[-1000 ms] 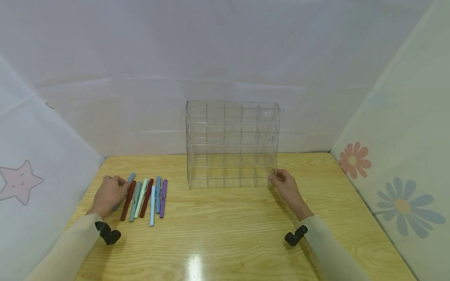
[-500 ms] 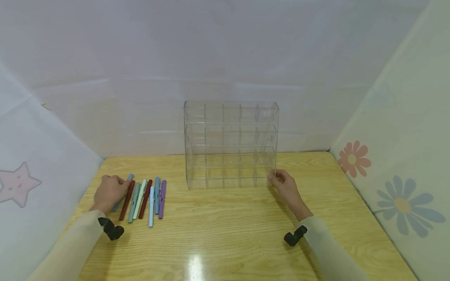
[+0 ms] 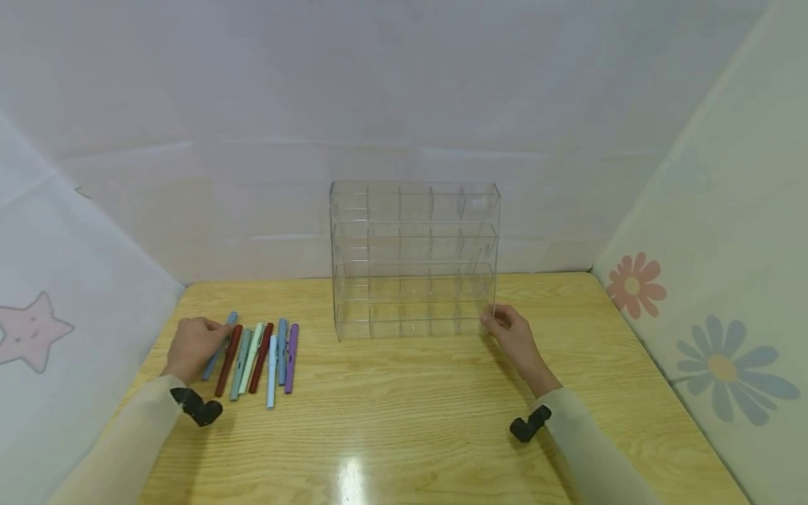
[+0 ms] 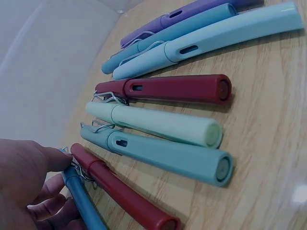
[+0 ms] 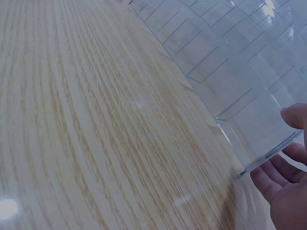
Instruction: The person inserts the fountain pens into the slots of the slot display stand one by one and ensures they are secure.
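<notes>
In the head view my left hand (image 3: pixel 194 348) is at the left end of a row of pens. Its thumb and fingers pinch the capped upper part of a blue pen (image 4: pixel 82 199), which lies slanted beside a dark red pen (image 4: pixel 127 194). To the right lie a teal pen (image 4: pixel 163 155), a mint green pen (image 4: pixel 158 125), another dark red pen (image 4: pixel 177 88), a light blue pen (image 4: pixel 211 43), a second blue pen (image 3: pixel 282 354) and a purple pen (image 3: pixel 292 358). My right hand (image 3: pixel 516 344) holds the lower right side of a clear compartment rack (image 3: pixel 414 327), thumb in front, fingers outside its edge.
The rack stands upright in several tiers near the back of the wooden table (image 3: pixel 404 421). A pale cloth wall (image 3: pixel 252 175) rises behind the table, and cloth sides with printed flowers (image 3: pixel 722 370) and a star (image 3: pixel 38 330) flank it.
My left hand has shifted slightly left, and more of the blue pen shows beneath it. My right hand keeps its hold on the rack. The view has moved a little.
</notes>
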Demonstrator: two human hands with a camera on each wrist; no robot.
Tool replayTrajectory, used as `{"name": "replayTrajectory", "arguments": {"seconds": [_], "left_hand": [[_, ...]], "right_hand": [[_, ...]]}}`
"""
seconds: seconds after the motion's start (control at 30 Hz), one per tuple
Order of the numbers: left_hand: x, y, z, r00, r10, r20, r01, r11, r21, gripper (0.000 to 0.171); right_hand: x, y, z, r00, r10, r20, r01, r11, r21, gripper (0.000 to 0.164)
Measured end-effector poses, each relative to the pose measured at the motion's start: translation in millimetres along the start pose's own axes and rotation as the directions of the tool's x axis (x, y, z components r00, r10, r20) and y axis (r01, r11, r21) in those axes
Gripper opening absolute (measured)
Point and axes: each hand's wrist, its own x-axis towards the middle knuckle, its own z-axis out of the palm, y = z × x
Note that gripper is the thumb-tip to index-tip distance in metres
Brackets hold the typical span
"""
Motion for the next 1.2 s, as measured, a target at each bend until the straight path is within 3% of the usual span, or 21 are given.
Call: {"name": "replayTrajectory", "arguments": {"seconds": [0.5, 0.93, 1.2], "left_hand": [[-9.3, 5.3, -4.8, 0.997, -0.036, -0.064, 0.037, 0.999, 0.011, 0.053], [-17.1, -6.3, -13.1, 0.998, 0.005, -0.067, -0.002, 0.999, 0.044, 0.063], [-18.1, -11.1, -18.5, 0.994, 0.052, -0.094, -0.047, 0.997, 0.054, 0.056]], "right_hand": [[0, -1, 0, 1.0, -0.01, -0.017, 0.009, 1.0, -0.022, 0.056], [1, -2, 1, 1.0, -0.004, 0.028, 0.005, 0.999, -0.037, 0.061], [0, -4, -3, 1.0, -0.003, 0.029, 0.005, 0.999, -0.038, 0.059]]}}
